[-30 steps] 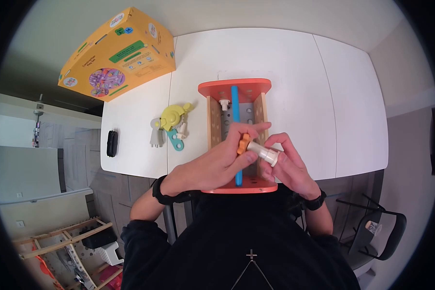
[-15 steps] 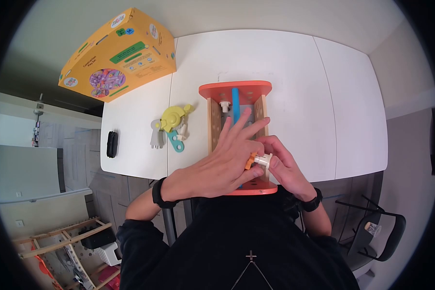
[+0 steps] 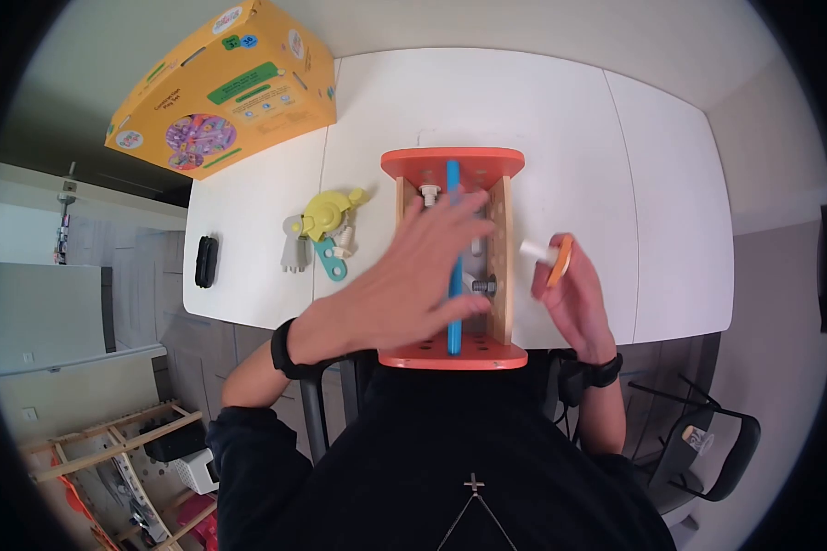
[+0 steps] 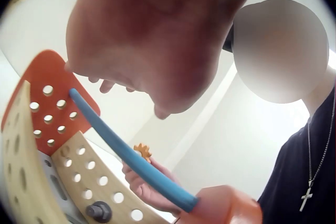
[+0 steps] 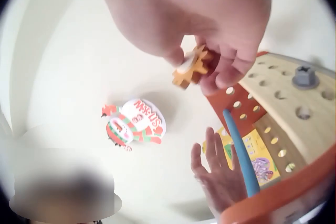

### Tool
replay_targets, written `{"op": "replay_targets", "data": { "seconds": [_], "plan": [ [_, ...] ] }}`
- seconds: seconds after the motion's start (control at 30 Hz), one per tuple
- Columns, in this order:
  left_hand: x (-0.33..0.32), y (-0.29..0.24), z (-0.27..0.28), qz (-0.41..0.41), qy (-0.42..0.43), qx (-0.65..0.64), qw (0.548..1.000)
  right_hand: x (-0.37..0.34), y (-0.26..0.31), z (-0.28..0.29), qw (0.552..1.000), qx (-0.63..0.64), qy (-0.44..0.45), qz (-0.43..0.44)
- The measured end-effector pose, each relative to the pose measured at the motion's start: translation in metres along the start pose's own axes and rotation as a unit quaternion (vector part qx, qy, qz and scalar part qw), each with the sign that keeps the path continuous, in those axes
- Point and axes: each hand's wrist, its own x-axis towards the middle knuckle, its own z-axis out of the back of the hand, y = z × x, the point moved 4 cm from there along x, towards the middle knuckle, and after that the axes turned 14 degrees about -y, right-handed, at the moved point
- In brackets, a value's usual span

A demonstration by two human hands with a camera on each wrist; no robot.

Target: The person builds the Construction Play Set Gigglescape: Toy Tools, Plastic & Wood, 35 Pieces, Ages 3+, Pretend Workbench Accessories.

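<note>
In the head view my right hand [image 3: 574, 303] pinches a white plastic bolt [image 3: 535, 251] with an orange gear [image 3: 561, 261] on it, just right of the toy toolbox. That toolbox has red end panels [image 3: 455, 358], holed wooden sides [image 3: 503, 303] and a blue bar handle [image 3: 454, 326]. My left hand [image 3: 418, 266] spreads its fingers above the toolbox and handle, holding nothing. A grey bolt [image 3: 483, 286] sticks through the right wooden side; its cross-slotted head [image 5: 305, 77] shows outside in the right wrist view. Another white bolt [image 3: 429, 193] sits by the far red panel.
Left of the toolbox lie a yellow-green toy piece [image 3: 326, 216], a grey forked piece [image 3: 294, 246], a teal strip [image 3: 331, 262] and a white threaded bolt [image 3: 344, 241]. A black case [image 3: 208, 262] is further left. Behind stands a yellow box [image 3: 220, 92]. A chair [image 3: 726, 450] is at right.
Both hands worked on the white bolt and gear over the toolbox; my left hand has let go and spread out. My right hand has carried the bolt and gear rightward, outside the toolbox.
</note>
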Motion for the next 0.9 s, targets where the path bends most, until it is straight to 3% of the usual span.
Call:
{"op": "replay_targets", "data": {
  "seconds": [0.07, 0.3, 0.4, 0.5, 0.6, 0.77, 0.9],
  "plan": [
    [-0.005, 0.019, 0.002, 0.033, -0.023, 0.005, 0.999, 0.011, -0.002, 0.019, 0.991, 0.040, -0.129, -0.006],
    [-0.026, 0.054, -0.011, 0.099, -0.031, 0.031, 0.994, 0.036, -0.038, 0.039, 0.987, -0.006, -0.118, -0.109],
    [-0.031, 0.057, -0.018, 0.114, -0.011, 0.020, 0.993, 0.046, -0.046, 0.034, 0.985, -0.028, -0.126, -0.115],
    [-0.036, 0.065, -0.029, 0.108, -0.014, 0.029, 0.994, 0.055, -0.048, 0.029, 0.985, 0.030, -0.101, -0.137],
    [-0.039, 0.064, -0.037, 0.093, -0.032, 0.049, 0.994, 0.057, -0.052, 0.026, 0.978, 0.033, -0.151, -0.141],
    [-0.038, 0.062, -0.036, 0.078, -0.060, 0.030, 0.995, 0.061, -0.057, 0.028, 0.966, -0.161, -0.178, -0.099],
    [-0.037, 0.064, -0.038, 0.079, -0.064, 0.031, 0.994, 0.068, -0.047, 0.047, 0.892, -0.427, -0.146, -0.035]
  ]
}}
